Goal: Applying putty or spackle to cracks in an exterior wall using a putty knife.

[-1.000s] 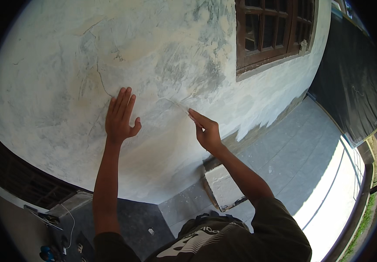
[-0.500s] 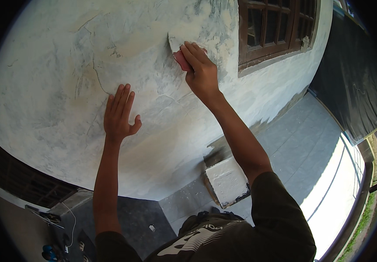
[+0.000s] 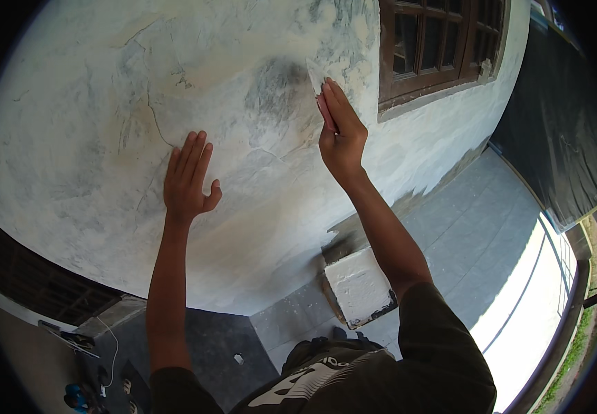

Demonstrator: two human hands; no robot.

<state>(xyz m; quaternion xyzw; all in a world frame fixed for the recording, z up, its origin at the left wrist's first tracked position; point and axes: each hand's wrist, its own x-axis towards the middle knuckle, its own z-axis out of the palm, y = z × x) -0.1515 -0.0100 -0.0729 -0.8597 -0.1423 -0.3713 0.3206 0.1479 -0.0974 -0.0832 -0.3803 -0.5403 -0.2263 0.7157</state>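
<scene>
My right hand (image 3: 345, 134) grips a putty knife (image 3: 324, 109) by its pinkish-red handle. Its pale, thin blade points up and to the left, seen nearly edge-on, so I cannot tell whether it touches the wall. Patchy white and grey filler covers the wall (image 3: 229, 186), and a darker grey patch (image 3: 271, 90) shows left of the blade. Flat against the plaster, my left hand (image 3: 189, 176) holds nothing, its fingers stretched upward and the thumb apart. A long thin crack (image 3: 152, 114) runs down to just above its fingertips.
A brown wooden window (image 3: 436, 55) is set in the wall at upper right. Below my right arm, a square white container (image 3: 360, 286) with smeared edges stands on grey floor tiles (image 3: 464, 214). Dark sheeting (image 3: 554, 117) hangs at far right. A white cable (image 3: 115, 345) lies at lower left.
My right hand has moved right and slightly down with the putty knife, turning the blade from broad to nearly edge-on. The dark patch it covered now shows. My left hand has stayed put.
</scene>
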